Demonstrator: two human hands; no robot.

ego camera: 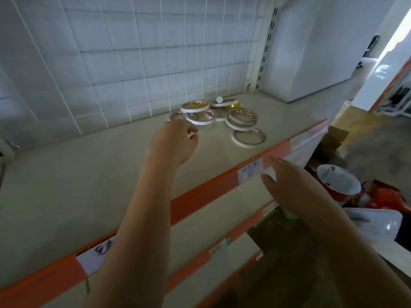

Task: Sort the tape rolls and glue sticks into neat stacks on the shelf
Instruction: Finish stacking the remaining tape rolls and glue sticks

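We see the tape rolls [213,117] lying in a loose, overlapping heap toward the back right of the pale shelf [77,174], against the white wire grid back [133,52]; one roll [248,138] lies apart, nearer the orange front edge [200,196]. Our left hand [175,141] hovers just before the heap, fingers loosely curled, its grip holding nothing. Our right hand [289,185], fingers straight, is at the front edge by a price label [249,173]. A red bucket [338,183] stands on the floor to the right.

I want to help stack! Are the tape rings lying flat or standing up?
Mostly flat: the tape rolls lie scattered and overlapping on the shelf.
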